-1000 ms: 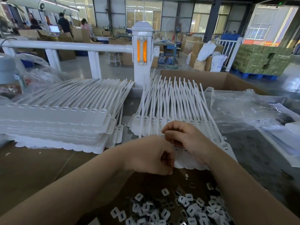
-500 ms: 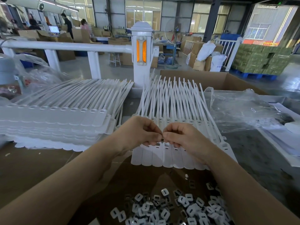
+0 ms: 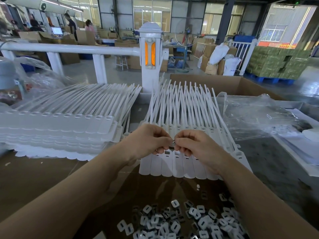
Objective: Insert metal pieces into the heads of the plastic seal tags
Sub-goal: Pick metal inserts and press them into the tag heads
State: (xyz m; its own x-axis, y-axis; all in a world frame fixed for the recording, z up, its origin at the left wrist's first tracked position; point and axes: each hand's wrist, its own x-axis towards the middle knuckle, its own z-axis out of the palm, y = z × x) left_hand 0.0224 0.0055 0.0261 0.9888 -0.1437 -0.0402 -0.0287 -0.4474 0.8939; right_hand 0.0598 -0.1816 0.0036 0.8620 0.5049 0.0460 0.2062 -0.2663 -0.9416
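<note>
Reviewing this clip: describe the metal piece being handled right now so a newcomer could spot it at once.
Start at the white post with orange reflectors; the strip of seal tags lies before it. Over that strip the left hand and right hand meet, pinching one small shiny metal piece, held up unlike the loose pile below.

Your left hand [image 3: 148, 140] and right hand [image 3: 193, 145] meet at the centre of the frame, fingertips pinching a small metal piece [image 3: 172, 141] between them, just above the heads of a row of white seal tags [image 3: 174, 163]. That row's straps fan toward the upper middle. At the left lies a tall stack of tags [image 3: 57, 130]. In the lower middle, loose metal pieces [image 3: 181, 221] are heaped on the brown cardboard [image 3: 34, 183] covering the table. Crumpled clear plastic [image 3: 255, 118] sits at the right.
</note>
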